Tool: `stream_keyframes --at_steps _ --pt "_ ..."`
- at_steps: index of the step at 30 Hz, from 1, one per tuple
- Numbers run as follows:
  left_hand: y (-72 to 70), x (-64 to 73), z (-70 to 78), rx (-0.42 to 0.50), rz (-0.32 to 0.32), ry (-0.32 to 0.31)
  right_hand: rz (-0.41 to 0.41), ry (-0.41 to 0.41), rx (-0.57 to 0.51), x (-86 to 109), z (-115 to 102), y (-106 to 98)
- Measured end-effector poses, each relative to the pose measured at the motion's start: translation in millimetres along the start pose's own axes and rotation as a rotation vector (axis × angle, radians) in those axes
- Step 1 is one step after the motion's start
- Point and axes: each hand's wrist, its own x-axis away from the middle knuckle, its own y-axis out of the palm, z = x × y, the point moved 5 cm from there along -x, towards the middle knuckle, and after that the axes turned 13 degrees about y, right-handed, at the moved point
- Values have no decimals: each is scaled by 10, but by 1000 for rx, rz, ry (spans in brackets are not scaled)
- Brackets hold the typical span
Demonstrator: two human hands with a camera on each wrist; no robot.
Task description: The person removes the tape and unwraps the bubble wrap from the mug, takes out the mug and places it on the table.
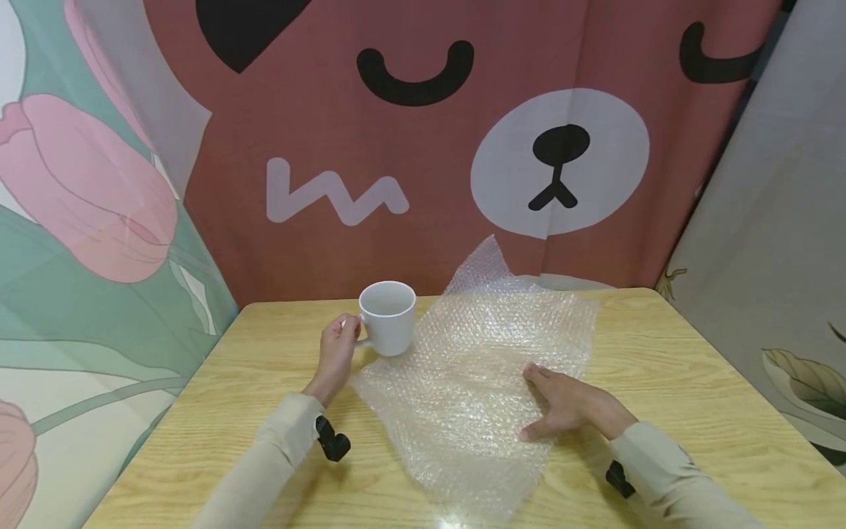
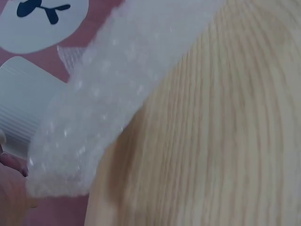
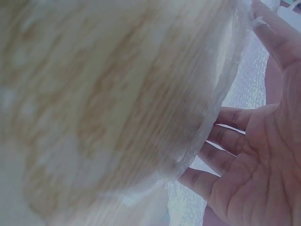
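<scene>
A white mug (image 1: 388,323) stands at the upper left edge of a clear sheet of bubble wrap (image 1: 476,411). My left hand (image 1: 339,349) grips the mug by its handle, on the left side. Over the right part of the sheet, my right hand (image 1: 568,402) rests with thumb and fingers spread. In the right wrist view, the fingers of the right hand (image 3: 263,150) reach to the sheet's edge, and their tips are partly hidden. The left wrist view catches the mug (image 2: 28,99) at its left side, partly behind the bubble wrap (image 2: 113,80).
The sheet lies slantwise on a light wooden table (image 1: 661,382), one corner sticking up at the back. Behind the table hangs a reddish curtain (image 1: 317,257) with a printed animal face; patterned curtains hang at both sides. Black wrist mounts (image 1: 332,439) sit on both sleeves.
</scene>
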Motion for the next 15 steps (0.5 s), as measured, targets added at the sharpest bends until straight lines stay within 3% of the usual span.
stream_keyframes --at_steps 15 --pt "-315 -112 -175 -45 146 -28 -1 6 -14 0 3 2"
